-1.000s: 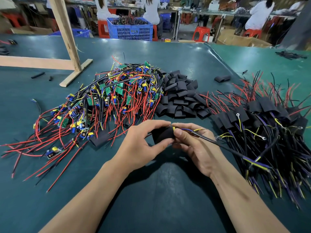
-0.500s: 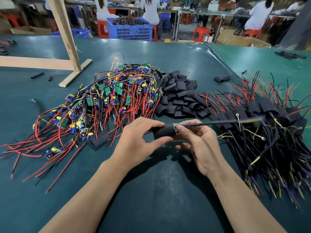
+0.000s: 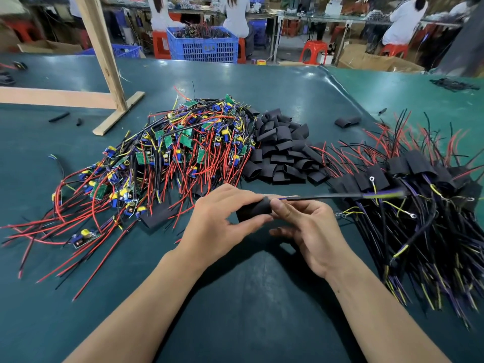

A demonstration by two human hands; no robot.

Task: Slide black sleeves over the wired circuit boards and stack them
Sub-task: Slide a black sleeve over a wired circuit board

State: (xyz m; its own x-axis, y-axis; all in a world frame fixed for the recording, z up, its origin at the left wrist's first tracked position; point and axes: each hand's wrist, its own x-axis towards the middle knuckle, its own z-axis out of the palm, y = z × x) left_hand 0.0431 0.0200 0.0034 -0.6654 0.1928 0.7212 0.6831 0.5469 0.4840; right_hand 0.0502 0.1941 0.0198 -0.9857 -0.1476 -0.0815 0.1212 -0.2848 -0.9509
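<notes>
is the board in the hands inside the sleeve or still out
Inside: no green board shows. The black sleeve covers it between both hands, and only the wire lead sticks out its right end.

A pile of wired circuit boards (image 3: 170,150) is lying on the table (image 3: 235,310) at the left, with a heap of empty sleeves (image 3: 282,150) sitting just right of it. A stack of sleeved boards (image 3: 419,195) is lying at the far right, and a crate (image 3: 204,45) is standing behind the table.
</notes>
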